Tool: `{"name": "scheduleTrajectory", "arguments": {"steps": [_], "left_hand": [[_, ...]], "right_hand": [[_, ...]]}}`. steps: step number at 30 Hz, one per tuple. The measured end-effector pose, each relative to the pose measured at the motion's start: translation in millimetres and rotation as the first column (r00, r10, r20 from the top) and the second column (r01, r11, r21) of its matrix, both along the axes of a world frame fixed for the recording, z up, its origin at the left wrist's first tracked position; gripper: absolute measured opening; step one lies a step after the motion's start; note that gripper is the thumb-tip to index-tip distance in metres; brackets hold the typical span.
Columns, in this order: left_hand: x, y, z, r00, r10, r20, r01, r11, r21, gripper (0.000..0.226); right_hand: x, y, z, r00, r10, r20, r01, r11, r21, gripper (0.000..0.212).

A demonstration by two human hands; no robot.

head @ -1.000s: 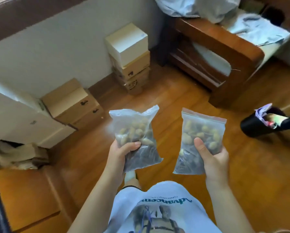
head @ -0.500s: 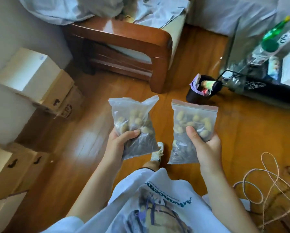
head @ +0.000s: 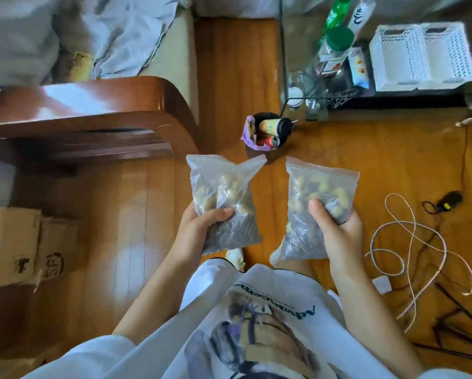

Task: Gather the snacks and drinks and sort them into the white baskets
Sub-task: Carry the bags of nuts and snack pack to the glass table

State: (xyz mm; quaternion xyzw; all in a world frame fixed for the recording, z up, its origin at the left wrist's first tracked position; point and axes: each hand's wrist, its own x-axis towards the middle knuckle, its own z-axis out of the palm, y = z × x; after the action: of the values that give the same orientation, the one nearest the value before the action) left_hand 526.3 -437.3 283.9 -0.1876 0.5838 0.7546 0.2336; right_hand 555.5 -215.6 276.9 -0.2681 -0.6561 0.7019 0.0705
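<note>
Gripping one clear snack bag apiece, the left hand (head: 199, 231) clamps the left bag (head: 224, 198) and the right hand (head: 339, 233) the right bag (head: 311, 203) above the wooden floor (head: 366, 160). Two white baskets (head: 421, 56) sit on the glass tabletop (head: 306, 50) ahead.

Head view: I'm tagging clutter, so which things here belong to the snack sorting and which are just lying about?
Part of the job:
left bag of snacks in left hand
right bag of snacks in right hand
white baskets
bottles

Lying about:
cables
cardboard boxes
black bin
</note>
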Motion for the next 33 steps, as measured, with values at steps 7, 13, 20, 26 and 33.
{"name": "scheduleTrajectory", "arguments": {"steps": [7,13,20,26,33], "left_hand": [[-80.6,102.3,-6.9,0.997,-0.076,0.000,0.076,0.997,-0.004,0.040],[-157.0,250.8,1.0,0.989,-0.141,-0.038,0.141,0.990,0.004,0.036],[-219.6,371.3,16.7,0.983,-0.165,-0.076,0.165,0.986,-0.003,0.044],[-271.0,412.6,6.3,0.994,-0.097,-0.057,0.094,0.994,-0.053,0.031],[-361.8,475.4,-13.8,0.997,-0.074,-0.038,0.072,0.996,-0.050,0.027]], "right_hand": [[-67.4,93.5,-12.2,0.998,-0.061,-0.006,0.061,0.997,-0.043,0.020],[-133.4,222.7,2.6,0.990,-0.124,-0.065,0.124,0.992,-0.015,0.022],[-183.2,345.4,11.6,0.977,-0.206,-0.057,0.207,0.978,0.000,0.023],[-231.1,406.0,-2.7,0.975,-0.223,-0.004,0.223,0.975,-0.010,0.021],[-326.2,475.2,-11.4,0.984,-0.176,0.015,0.176,0.984,0.034,0.018]]}}
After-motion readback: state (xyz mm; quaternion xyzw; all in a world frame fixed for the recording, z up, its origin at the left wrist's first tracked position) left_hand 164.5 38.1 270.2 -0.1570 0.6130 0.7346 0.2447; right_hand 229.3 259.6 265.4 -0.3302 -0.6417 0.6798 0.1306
